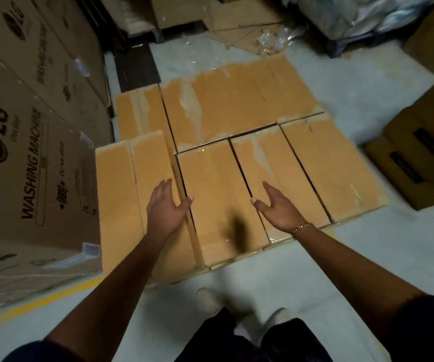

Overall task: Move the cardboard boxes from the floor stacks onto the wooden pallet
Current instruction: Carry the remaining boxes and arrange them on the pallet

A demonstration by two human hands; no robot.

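Well, on the far left, the big washing machine boxes (35, 142) are standing like a tall wall. Just beside them a tan side box (121, 199) is lying flat, and it is looking a bit higher than its neighbours.

Next, the left hand (167, 205) is reaching out over the gap beside that box. Its fingers are spread wide and it is holding nothing. I cannot tell if it is touching the cardboard.

In the middle, a long narrow box (218, 189) is lying between the two hands. It is sitting tight in a row with more cardboard boxes (323, 163), which are spreading out flat to the right and back.

Then the right hand (276, 207), with a thin bracelet (302, 227) at its wrist, is hovering on the other side of the narrow box. It too is wide open and is carrying nothing.

Far right, darker boxes (414, 158) are sitting on the pale floor (367, 257).

The wooden pallet is not showing anywhere; it may be hiding under the flat rows, but I cannot tell.

I am guessing the person is getting ready to take the narrow box by its two long sides. The boxes are packed close, so the fingers will be needing to slip into the thin gaps first, then squeeze evenly and lift straight up.
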